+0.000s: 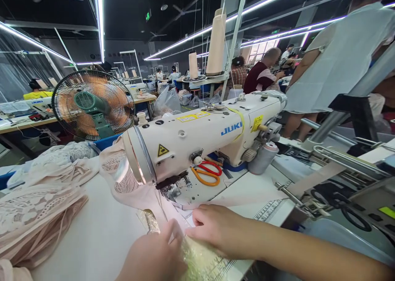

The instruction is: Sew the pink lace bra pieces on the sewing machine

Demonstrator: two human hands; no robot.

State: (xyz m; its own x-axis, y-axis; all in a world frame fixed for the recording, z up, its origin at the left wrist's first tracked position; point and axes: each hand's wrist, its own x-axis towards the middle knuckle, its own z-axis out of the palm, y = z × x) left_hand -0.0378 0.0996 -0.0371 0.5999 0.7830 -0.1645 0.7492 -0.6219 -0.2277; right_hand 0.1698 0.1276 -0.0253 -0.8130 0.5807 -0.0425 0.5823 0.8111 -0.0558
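Observation:
A white JUKI sewing machine (pixel 191 128) stands before me. Pale pink lace fabric (pixel 119 176) lies around the left end of its head and runs toward me past the needle area. My left hand (pixel 157 252), slightly blurred, pinches the near edge of this fabric. Close beside it, my right hand (pixel 216 229) has curled fingers pressed on the same fabric, just in front of the machine bed. Its fingertips are partly hidden. Shiny, crinkled clear film (pixel 200 260) shows under my hands. Scissors (pixel 207 174) with red and orange handles lie on the machine bed.
Piled lace garments (pixel 40 215) cover the table's left side. A fan (pixel 92 104) stands behind them. A grey thread cone (pixel 263 157) stands by the machine, and a metal tape-feeding frame (pixel 342 170) is at the right. A person (pixel 345 63) stands behind; others sit farther back.

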